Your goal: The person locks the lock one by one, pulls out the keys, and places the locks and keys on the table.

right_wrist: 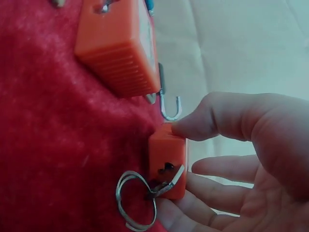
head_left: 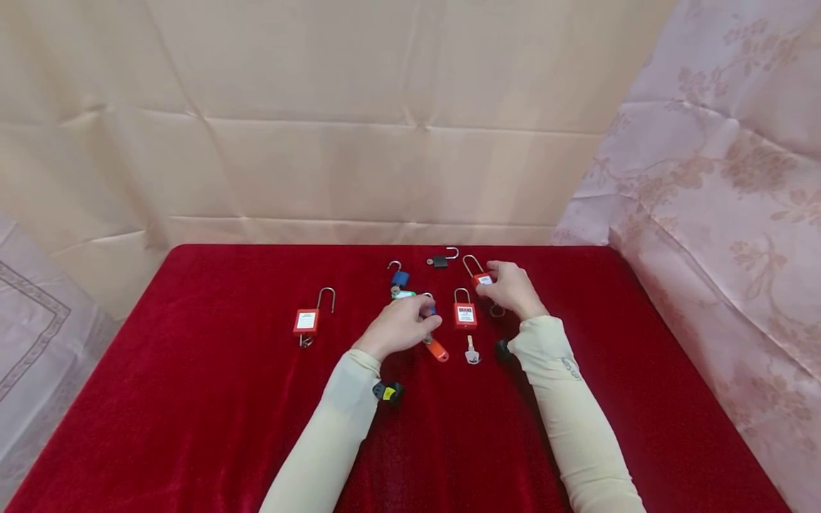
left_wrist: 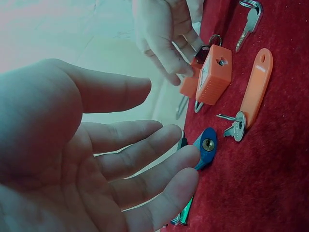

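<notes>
A small, rigid padlock [right_wrist: 167, 164], judged light and best held by its flat sides, is pinched by the right hand [head_left: 509, 288] while the left hand [head_left: 400, 324] is held open.

Site: improvised indoor recording set | Evidence: creased beige sheet [head_left: 359, 128] at 12 o'clock; floral cloth [head_left: 718, 185] at 3 o'clock; red velvet surface [head_left: 192, 399] carrying padlocks.

Bench [head_left: 192, 399] cover: deep red velvet. Padlock bodies: red [head_left: 465, 314], with white labels; one blue [head_left: 400, 278]; one black [head_left: 440, 262]. Key tag [head_left: 437, 350]: orange. Sleeves [head_left: 580, 420]: cream. Backdrop [head_left: 359, 114]: plain beige; side cloth [head_left: 718, 185], pink floral.
</notes>
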A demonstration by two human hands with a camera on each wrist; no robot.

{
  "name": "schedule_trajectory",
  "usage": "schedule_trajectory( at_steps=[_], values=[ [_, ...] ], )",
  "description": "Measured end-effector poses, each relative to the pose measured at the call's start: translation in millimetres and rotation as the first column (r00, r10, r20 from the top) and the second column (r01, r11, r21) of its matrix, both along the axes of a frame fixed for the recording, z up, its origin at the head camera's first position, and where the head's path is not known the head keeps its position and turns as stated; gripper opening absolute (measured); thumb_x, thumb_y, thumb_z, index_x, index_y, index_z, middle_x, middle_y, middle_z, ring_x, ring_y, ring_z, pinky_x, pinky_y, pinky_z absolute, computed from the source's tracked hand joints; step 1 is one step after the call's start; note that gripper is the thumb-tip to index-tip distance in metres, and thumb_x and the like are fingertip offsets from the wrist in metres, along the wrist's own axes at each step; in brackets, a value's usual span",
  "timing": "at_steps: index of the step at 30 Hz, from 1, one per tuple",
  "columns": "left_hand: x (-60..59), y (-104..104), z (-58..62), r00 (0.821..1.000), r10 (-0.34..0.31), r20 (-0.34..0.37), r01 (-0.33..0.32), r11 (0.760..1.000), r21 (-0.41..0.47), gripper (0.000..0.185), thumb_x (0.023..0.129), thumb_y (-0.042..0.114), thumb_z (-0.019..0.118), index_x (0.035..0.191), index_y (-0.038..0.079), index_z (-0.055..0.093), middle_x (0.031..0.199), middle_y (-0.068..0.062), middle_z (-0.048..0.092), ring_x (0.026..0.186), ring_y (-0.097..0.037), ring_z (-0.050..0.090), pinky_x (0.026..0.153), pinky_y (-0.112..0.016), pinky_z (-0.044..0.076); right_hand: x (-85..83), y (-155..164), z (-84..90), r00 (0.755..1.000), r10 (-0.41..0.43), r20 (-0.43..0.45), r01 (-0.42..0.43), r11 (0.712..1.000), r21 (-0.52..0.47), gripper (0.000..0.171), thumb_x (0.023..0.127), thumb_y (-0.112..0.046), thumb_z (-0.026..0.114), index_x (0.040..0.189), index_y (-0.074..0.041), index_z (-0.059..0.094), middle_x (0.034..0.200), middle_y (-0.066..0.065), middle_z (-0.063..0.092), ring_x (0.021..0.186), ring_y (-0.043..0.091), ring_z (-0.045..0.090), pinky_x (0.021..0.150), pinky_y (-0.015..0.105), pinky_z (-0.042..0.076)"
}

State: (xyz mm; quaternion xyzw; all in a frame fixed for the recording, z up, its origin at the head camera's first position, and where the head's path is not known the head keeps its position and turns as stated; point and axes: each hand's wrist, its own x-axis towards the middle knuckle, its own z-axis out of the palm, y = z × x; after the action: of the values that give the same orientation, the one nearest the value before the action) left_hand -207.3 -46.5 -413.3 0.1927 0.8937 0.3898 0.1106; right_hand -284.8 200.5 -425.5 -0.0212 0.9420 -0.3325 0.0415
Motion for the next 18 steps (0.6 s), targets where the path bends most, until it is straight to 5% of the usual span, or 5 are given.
schedule_trajectory(
  at_steps=[6, 10, 18],
  values=[
    [-0.8, -1, 1.3, 1.000, 0.027, -0.008, -0.026, 0.999, 0.042, 0.040, 0.101, 0.022, 0.063, 0.134, 0.000, 0.061, 0.115, -0.010, 0.070, 0.102, -0.021, 0.065, 0.093, -0.040, 0.053, 5.0, -3, 13.7, 0.996, 0.019, -0.082, -0.028, 0.994, -0.105, 0.065, 0.087, -0.012, 0.072, 0.145, 0.004, 0.049, 0.135, 0.022, 0.062, 0.101, 0.032, 0.069, 0.075, 0.037, 0.057],
    [-2.1, -1, 1.5, 0.996, 0.085, -0.019, -0.082, 0.990, 0.116, 0.040, 0.101, 0.023, 0.063, 0.135, 0.001, 0.062, 0.116, -0.009, 0.070, 0.104, -0.021, 0.066, 0.094, -0.040, 0.053, 10.2, -12, 27.6, 0.992, 0.059, -0.116, -0.084, 0.971, -0.222, 0.063, 0.088, -0.008, 0.073, 0.145, 0.004, 0.050, 0.132, 0.023, 0.063, 0.107, 0.035, 0.068, 0.080, 0.031, 0.056],
    [-4.8, -3, 4.0, 0.968, 0.252, 0.003, -0.242, 0.925, 0.294, 0.040, 0.103, 0.033, 0.059, 0.135, 0.008, 0.063, 0.120, -0.007, 0.069, 0.103, -0.022, 0.068, 0.092, -0.041, 0.054, 28.3, -40, 45.9, 0.959, 0.192, -0.207, -0.248, 0.925, -0.287, 0.061, 0.086, -0.003, 0.073, 0.143, 0.001, 0.054, 0.129, 0.020, 0.066, 0.106, 0.033, 0.069, 0.089, 0.042, 0.055]
  ],
)
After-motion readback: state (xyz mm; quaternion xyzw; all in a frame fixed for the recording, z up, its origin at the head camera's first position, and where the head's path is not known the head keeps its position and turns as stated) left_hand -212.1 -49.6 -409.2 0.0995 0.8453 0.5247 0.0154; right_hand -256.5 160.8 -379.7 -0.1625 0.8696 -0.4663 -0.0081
